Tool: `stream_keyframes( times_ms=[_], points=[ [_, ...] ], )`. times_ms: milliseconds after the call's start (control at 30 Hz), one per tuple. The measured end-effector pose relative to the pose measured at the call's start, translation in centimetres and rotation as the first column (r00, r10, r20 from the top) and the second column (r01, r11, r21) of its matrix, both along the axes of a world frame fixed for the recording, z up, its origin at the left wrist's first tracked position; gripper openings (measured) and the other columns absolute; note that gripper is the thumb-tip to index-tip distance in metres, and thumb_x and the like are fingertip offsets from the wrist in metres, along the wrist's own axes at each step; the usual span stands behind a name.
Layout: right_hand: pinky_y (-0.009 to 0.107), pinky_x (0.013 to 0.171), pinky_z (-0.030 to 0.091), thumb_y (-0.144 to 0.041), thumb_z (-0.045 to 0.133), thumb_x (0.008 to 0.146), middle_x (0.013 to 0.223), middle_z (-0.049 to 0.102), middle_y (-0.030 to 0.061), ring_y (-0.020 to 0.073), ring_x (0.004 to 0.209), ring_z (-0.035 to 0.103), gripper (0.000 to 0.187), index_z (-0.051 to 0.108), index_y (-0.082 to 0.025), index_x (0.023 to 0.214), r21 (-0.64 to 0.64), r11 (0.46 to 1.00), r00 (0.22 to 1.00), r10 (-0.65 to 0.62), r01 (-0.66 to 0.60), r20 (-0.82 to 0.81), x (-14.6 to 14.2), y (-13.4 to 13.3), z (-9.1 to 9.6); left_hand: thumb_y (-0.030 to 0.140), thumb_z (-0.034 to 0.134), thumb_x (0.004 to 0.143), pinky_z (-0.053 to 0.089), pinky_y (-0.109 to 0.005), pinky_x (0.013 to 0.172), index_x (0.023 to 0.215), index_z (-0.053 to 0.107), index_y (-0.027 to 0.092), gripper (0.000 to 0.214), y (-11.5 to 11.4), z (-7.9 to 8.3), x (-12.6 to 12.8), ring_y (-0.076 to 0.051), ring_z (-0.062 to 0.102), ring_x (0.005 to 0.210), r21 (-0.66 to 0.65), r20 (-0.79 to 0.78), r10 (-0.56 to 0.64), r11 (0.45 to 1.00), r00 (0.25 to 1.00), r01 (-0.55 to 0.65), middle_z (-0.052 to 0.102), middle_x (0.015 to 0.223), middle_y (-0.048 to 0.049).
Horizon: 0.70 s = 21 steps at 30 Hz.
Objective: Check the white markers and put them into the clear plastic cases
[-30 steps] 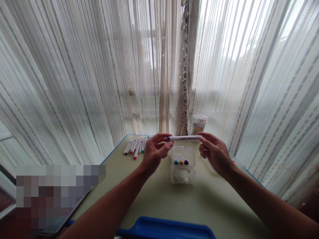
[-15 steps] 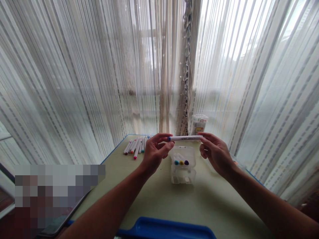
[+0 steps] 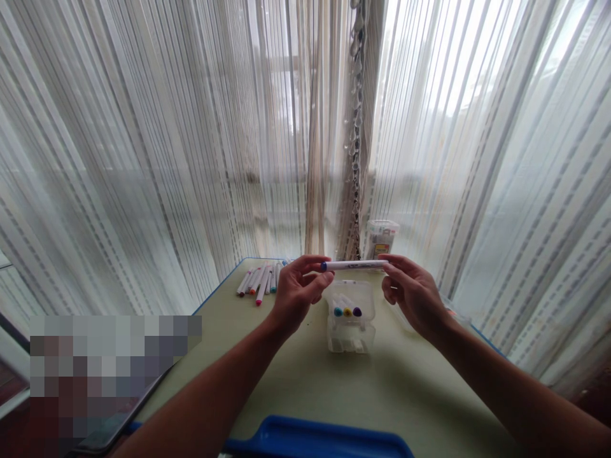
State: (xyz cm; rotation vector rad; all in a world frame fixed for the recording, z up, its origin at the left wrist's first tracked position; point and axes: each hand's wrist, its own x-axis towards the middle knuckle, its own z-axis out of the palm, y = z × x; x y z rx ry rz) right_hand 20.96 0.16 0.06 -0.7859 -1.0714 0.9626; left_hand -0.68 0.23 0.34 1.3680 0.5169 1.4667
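A white marker (image 3: 357, 264) with a dark blue end is held level in the air between my two hands. My left hand (image 3: 301, 289) pinches its blue end, while my right hand (image 3: 413, 286) grips the other end between thumb and fingertips. Below the marker an opened clear plastic case (image 3: 351, 343) rests on the table, and markers with teal, yellow and purple ends (image 3: 348, 312) lie in its rear half. Left of my left hand is a loose pile of white markers (image 3: 258, 283) with coloured ends.
The pale green table (image 3: 305, 388) has a blue edge and a blue tray (image 3: 334, 439) at the front. A clear lidded container (image 3: 382, 242) stands at the back, near the striped curtains (image 3: 267, 159). Another clear case (image 3: 405, 318) is partly hidden by my right arm.
The marker has turned slightly about its length, so its printing looks a little different. Both hands stay in nearly the same place.
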Motion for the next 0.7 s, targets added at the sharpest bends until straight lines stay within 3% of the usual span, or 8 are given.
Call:
stream_keyframes(
  times_ms=[700],
  points=[
    [0.021, 0.036, 0.031, -0.041, 0.085, 0.067, 0.05, 0.054, -0.0044, 0.0084, 0.039, 0.041, 0.039, 0.071, -0.017, 0.094, -0.003, 1.0, 1.0, 0.0, 0.0, 0.009, 0.09, 0.32, -0.27, 0.031, 0.083, 0.073, 0.029, -0.019, 0.041, 0.096, 0.072, 0.016, 0.03, 0.03, 0.01, 0.09, -0.003, 0.043, 0.047, -0.005, -0.014, 0.022, 1.0, 1.0, -0.022, 0.067, 0.082, -0.0029]
  ],
)
